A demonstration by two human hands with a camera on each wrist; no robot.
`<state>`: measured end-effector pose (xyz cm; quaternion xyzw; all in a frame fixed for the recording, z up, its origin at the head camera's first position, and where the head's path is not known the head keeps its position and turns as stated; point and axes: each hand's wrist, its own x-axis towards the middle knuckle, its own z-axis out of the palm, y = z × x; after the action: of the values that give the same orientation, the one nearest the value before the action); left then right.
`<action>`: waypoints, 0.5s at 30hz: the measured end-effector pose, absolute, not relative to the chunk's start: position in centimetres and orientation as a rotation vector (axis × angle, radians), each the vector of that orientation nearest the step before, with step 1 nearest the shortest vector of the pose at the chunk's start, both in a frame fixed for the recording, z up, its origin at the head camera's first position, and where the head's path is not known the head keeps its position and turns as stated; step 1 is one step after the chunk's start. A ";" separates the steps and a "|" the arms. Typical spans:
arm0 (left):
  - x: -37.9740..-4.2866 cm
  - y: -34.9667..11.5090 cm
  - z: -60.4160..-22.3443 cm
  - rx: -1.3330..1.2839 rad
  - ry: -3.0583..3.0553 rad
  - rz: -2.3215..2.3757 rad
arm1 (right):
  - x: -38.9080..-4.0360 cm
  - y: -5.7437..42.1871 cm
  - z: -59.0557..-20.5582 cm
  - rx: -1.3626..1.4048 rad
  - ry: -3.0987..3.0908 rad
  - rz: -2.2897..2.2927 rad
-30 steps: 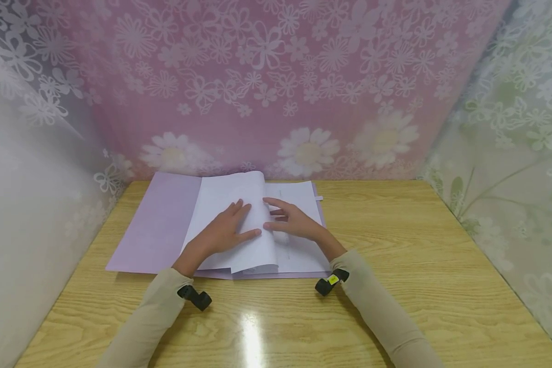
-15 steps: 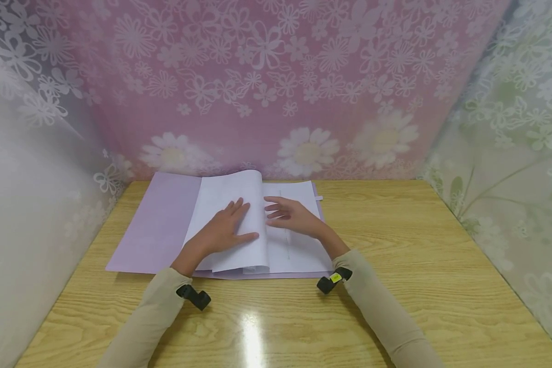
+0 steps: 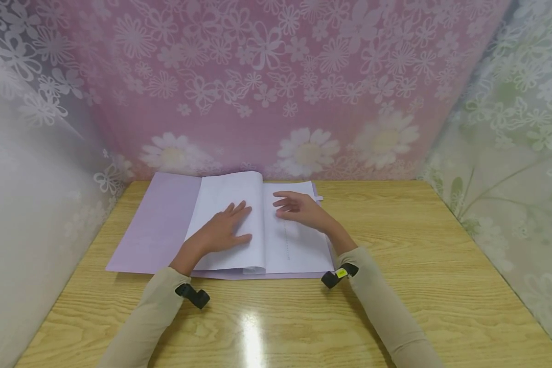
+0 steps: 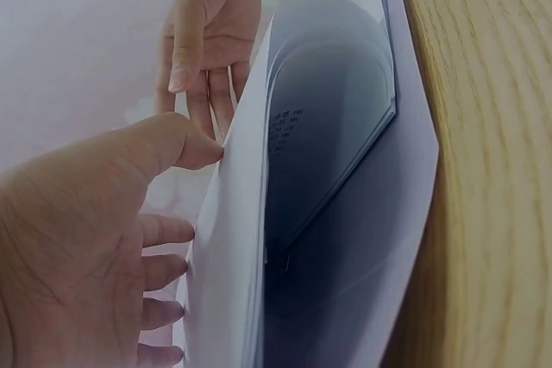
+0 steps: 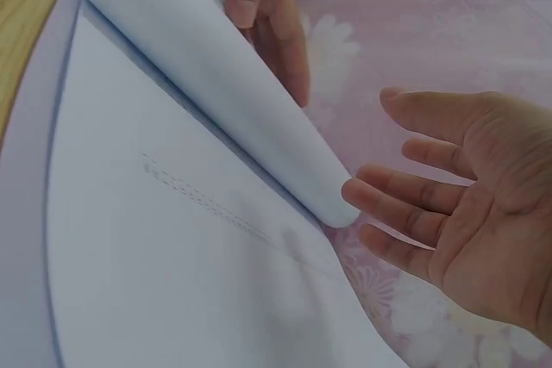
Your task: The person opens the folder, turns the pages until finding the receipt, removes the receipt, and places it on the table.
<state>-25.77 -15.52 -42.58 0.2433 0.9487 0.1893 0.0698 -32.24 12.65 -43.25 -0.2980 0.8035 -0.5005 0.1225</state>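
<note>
A lilac folder (image 3: pixel 158 225) lies spread on the table with white sheets (image 3: pixel 232 186) inside. The turned sheets curl over near the middle, forming a rounded fold (image 5: pixel 198 75). My left hand (image 3: pixel 223 232) rests on them with fingers spread; in the left wrist view its thumb (image 4: pixel 194 148) and fingertips touch the white paper. To the right, my right hand (image 3: pixel 299 209) hovers over the right-hand page (image 3: pixel 299 250), fingers loosely bent and holding nothing. That page bears a narrow line of small print (image 5: pixel 207 204). Under the curled sheets, more print shows in the left wrist view.
The wooden table (image 3: pixel 395 306) extends to the front and right of the folder. A pink flowered backdrop (image 3: pixel 239 102) rises behind it, with pale flowered panels at both sides. A small tab (image 3: pixel 319 198) sticks out from the folder's right edge.
My right hand has drawn back to the right, away from the fold. The turned sheets have settled further left, baring more of the right-hand page. The left hand has barely moved.
</note>
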 end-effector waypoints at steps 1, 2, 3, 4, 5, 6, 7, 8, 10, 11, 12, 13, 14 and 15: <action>-25.8 -15.5 -42.5 0.725 2.851 0.567 | -32.4 12.9 -43.2 -0.860 2.356 -1.462; -25.7 -15.5 -42.5 0.714 2.846 0.569 | -32.5 13.1 -43.1 -0.846 2.366 -1.465; -25.7 -15.5 -42.4 0.704 2.843 0.565 | -32.6 13.4 -43.0 -0.833 2.374 -1.470; -25.7 -15.4 -42.4 0.692 2.840 0.563 | -32.7 13.7 -42.9 -0.817 2.377 -1.479; -25.7 -15.4 -42.3 0.683 2.838 0.559 | -32.8 14.0 -42.8 -0.804 2.379 -1.489; -25.7 -15.4 -42.4 0.671 2.835 0.555 | -32.9 14.4 -42.6 -0.790 2.381 -1.497; -25.7 -15.4 -42.4 0.661 2.834 0.549 | -33.0 14.7 -42.6 -0.779 2.381 -1.510; -25.7 -15.4 -42.4 0.654 2.834 0.544 | -33.2 15.0 -42.5 -0.766 2.379 -1.522; -25.7 -15.5 -42.4 0.632 2.827 0.541 | -33.4 15.8 -42.4 -0.748 2.385 -1.534; -25.7 -15.6 -42.4 0.622 2.823 0.537 | -33.6 16.1 -42.4 -0.741 2.396 -1.535; -25.8 -15.7 -42.4 0.610 2.818 0.530 | -33.7 16.4 -42.3 -0.728 2.404 -1.538; -25.7 -15.8 -42.4 0.603 2.813 0.526 | -33.8 16.8 -42.3 -0.715 2.417 -1.539; -25.8 -15.9 -42.4 0.589 2.807 0.519 | -33.9 17.1 -42.3 -0.698 2.431 -1.537; -25.8 -16.0 -42.4 0.578 2.800 0.514 | -34.0 17.4 -42.3 -0.689 2.447 -1.529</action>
<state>-25.81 -15.97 -42.44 0.1974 0.9572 0.1756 0.1179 -34.00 17.37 -42.26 -0.2312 0.8217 -0.5135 0.0873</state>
